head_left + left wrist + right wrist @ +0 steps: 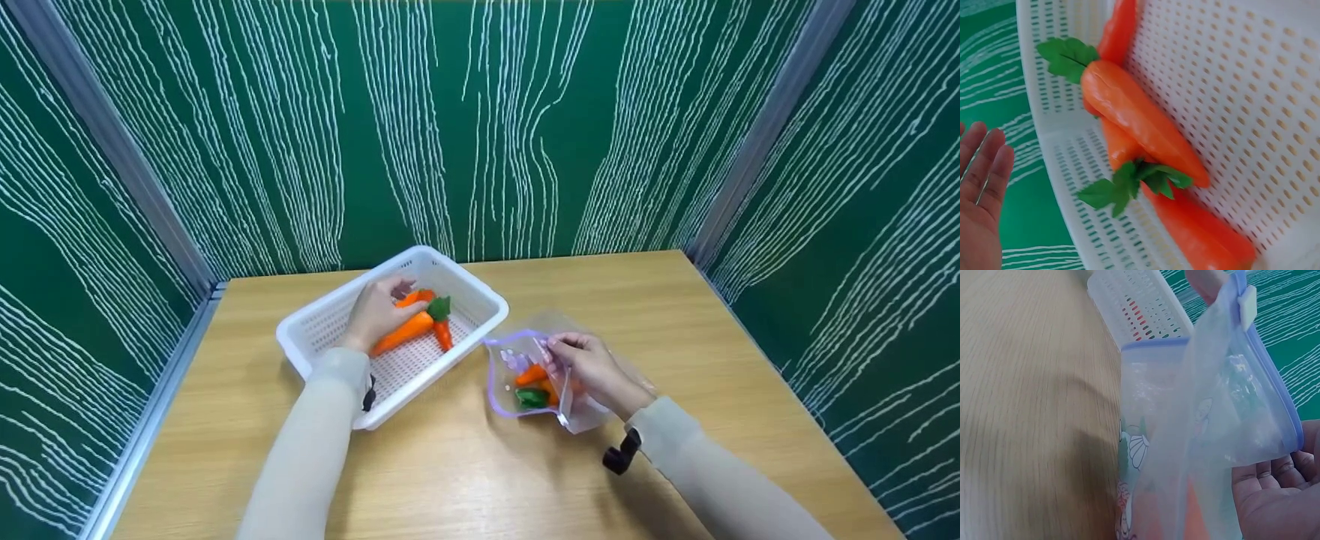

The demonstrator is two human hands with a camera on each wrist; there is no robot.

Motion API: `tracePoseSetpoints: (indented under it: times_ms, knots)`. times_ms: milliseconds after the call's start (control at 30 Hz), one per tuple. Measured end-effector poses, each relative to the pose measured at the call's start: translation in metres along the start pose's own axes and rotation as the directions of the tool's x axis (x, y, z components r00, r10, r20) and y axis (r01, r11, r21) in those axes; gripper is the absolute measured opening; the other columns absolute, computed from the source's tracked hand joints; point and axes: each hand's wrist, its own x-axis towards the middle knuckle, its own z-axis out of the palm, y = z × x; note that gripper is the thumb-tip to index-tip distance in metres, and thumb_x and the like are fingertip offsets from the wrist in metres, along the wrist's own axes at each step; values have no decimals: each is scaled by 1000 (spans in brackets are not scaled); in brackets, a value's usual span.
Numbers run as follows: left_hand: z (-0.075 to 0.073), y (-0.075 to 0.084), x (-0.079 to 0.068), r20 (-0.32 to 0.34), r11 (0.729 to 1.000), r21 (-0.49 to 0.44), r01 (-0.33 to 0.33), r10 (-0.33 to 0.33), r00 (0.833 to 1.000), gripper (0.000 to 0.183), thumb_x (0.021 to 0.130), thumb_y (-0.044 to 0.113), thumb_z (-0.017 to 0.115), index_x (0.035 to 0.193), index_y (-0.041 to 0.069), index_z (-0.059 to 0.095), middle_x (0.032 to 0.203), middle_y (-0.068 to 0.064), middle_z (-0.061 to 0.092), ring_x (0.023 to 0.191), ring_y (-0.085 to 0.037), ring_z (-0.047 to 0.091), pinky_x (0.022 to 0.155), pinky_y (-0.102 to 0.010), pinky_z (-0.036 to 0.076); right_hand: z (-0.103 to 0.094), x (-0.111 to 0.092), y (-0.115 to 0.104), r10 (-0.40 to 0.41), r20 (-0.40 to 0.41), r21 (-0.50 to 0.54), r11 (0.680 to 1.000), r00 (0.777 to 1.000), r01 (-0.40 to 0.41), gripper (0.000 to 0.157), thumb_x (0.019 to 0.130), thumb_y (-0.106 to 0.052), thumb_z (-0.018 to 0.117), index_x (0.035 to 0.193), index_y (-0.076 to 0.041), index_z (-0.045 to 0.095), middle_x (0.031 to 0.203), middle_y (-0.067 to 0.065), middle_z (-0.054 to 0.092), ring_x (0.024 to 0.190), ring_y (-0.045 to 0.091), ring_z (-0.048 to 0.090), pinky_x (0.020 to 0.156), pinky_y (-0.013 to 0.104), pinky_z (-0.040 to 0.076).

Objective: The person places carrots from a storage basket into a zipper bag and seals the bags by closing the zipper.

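Note:
My left hand [379, 311] reaches into a white plastic basket [491, 304], fingers spread beside several toy carrots [405, 332]. In the left wrist view its fingers are straight and apart from the carrots [1140, 118], which have green leaf tops [1129, 185] and lie along the basket's perforated side. With thumb and fingers my right hand [596, 371] pinches the purple-edged rim of a clear zip bag [504, 356], holding its mouth open. A pale slider [1248, 308] sits on the purple zip. Inside the bag are orange pieces [531, 374] and a dark green piece [532, 397].
A wooden table [442, 472] carries the basket at left of centre and the bag to its right. Green panels with white wavy lines [495, 127] stand behind and at both sides, joined by grey metal posts [757, 142]. Black straps [622, 451] hang at my wrists.

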Motion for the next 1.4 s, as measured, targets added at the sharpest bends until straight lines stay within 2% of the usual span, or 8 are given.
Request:
tracePoseSetpoints:
  times_ms: [167, 367, 500, 767, 1033, 1167, 1267, 1400]
  knots:
    - [1, -12, -3, 84, 996, 18, 88, -89, 992, 62, 95, 26, 86, 150, 10, 63, 148, -14, 66, 130, -39, 65, 118, -56, 51, 0, 1, 0, 15, 4, -18, 1000, 1000, -15, 23, 113, -22, 60, 116, -4, 72, 91, 2, 70, 79, 15, 65, 74, 23, 60]
    - [3, -22, -2, 198, 985, 74, 154, -166, 966, 72, 91, 18, 87, 156, 8, 57, 159, -17, 58, 141, -43, 58, 123, -64, 42, -1, 3, 0, 9, -2, -41, 999, 1000, -9, 25, 113, -24, 60, 119, -3, 72, 93, 4, 71, 81, 17, 65, 76, 24, 60]
    - [6, -27, 0, 218, 973, 140, 183, -210, 953, 74, 91, 19, 88, 157, 10, 56, 160, -13, 58, 143, -40, 57, 126, -63, 39, -1, 3, 0, 13, 10, -41, 999, 1000, -12, 27, 114, -24, 59, 122, -2, 72, 95, 4, 70, 83, 18, 65, 77, 24, 59]
    - [24, -41, -4, 260, 952, 133, 277, -303, 917, 80, 91, 18, 88, 161, 15, 51, 164, -8, 53, 143, -33, 51, 129, -62, 34, -5, 2, 0, 1, 5, -40, 999, 1000, -1, 24, 113, -22, 59, 118, -4, 73, 93, 1, 70, 82, 15, 66, 77, 23, 61]
    - [22, -29, -7, 237, 940, 191, 283, -324, 916, 76, 91, 18, 88, 160, 19, 54, 161, -3, 54, 137, -29, 52, 131, -57, 34, -8, 1, -6, 46, 29, -30, 999, 999, -45, 24, 113, -25, 59, 122, -8, 74, 97, 3, 71, 83, 17, 65, 78, 23, 60]
    - [17, -14, -15, 228, 931, 213, 296, -342, 912, 51, 95, 15, 82, 144, 15, 68, 145, -8, 61, 124, -29, 57, 119, -51, 46, -8, 0, -6, 51, 31, -39, 998, 998, -50, 24, 113, -26, 59, 122, -9, 74, 98, 3, 71, 85, 17, 65, 79, 23, 60]
    - [14, -1, -24, 217, 912, 280, 298, -363, 906, 31, 96, 12, 79, 128, 13, 74, 133, -10, 62, 114, -29, 59, 106, -47, 50, -8, 0, -5, 43, 32, -41, 998, 999, -42, 26, 113, -26, 60, 123, -6, 73, 98, 3, 70, 85, 17, 65, 79, 23, 60]
    - [12, 7, -32, 218, 887, 335, 317, -400, 890, 28, 95, 6, 78, 122, 13, 76, 132, -8, 62, 113, -28, 58, 107, -44, 49, -7, -1, -3, 49, 36, -31, 998, 998, -48, 27, 113, -26, 60, 125, -4, 72, 97, 3, 71, 84, 17, 66, 79, 24, 60]
